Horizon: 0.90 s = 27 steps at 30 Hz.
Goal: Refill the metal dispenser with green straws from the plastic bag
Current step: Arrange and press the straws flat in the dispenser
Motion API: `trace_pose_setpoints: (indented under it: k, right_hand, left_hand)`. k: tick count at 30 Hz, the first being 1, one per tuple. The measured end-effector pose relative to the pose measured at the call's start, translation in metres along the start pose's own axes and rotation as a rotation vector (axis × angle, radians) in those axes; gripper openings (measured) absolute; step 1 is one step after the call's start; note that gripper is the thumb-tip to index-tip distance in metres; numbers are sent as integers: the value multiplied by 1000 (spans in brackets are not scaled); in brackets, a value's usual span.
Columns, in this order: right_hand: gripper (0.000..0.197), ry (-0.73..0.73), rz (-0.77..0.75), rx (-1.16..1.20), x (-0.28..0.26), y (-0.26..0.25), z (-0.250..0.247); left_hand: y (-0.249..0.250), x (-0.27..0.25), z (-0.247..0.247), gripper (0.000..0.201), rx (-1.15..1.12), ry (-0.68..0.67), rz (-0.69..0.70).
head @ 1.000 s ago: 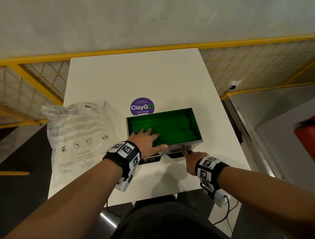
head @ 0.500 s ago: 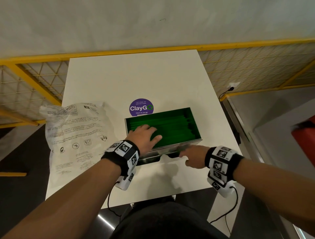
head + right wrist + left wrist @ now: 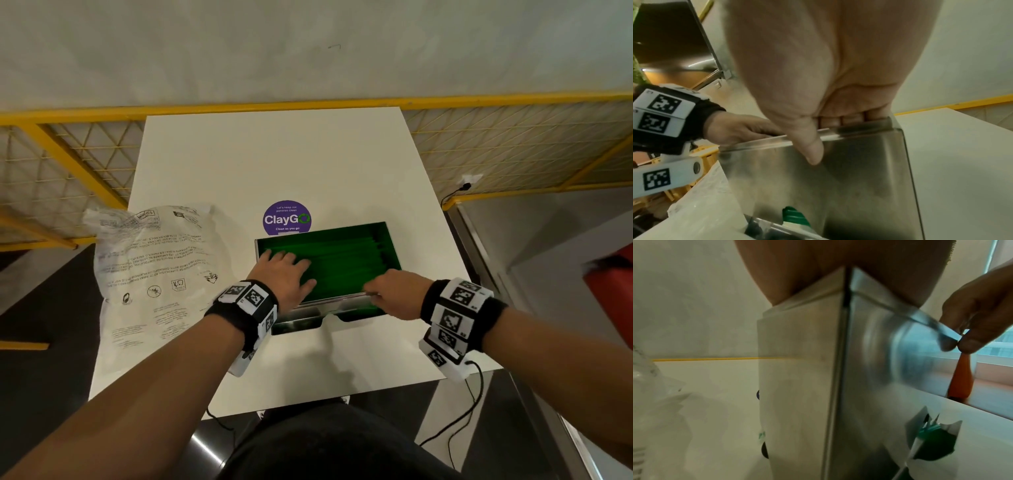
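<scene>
R hand [image 3: 394, 291] now maybe grips dispenser [image 3: 394, 246].

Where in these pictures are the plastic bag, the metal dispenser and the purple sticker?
plastic bag [image 3: 154, 270]: head view, printed middle.
metal dispenser [image 3: 394, 250]: head view, right wall.
purple sticker [image 3: 287, 218]: head view, its lettering.

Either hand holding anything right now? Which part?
Right hand grips the metal dispenser by its front top edge, thumb outside. Left hand holds nothing; it rests flat on the green straws.
</scene>
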State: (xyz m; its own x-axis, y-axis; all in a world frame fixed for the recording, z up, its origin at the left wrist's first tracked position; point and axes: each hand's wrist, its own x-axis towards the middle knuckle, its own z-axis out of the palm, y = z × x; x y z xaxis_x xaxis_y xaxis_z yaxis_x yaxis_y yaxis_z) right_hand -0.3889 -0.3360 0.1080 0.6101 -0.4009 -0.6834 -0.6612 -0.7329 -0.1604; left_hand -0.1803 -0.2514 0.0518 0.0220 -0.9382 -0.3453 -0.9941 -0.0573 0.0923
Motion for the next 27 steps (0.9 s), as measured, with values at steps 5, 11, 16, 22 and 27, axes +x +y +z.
trace_pose_setpoints:
  k: [5, 11, 16, 22, 27]
  right_hand:
    - [36, -38, -2, 41, 2, -5, 3]
    - [7, 598, -173, 114, -21, -2, 32]
    - [19, 312, 210, 284, -22, 22, 78]
    - [22, 407, 523, 768, 22, 41, 116]
    - [16, 492, 600, 1042, 35, 40, 137]
  left_hand:
    - [-7, 4, -1, 57, 77, -21, 37]
    - [-6, 2, 2, 56, 40, 37, 45]
    - [-5, 0, 1, 53, -38, 96, 50]
    - [-5, 0, 1, 54, -22, 62, 45]
    - [-5, 0, 2, 53, -14, 66, 40]
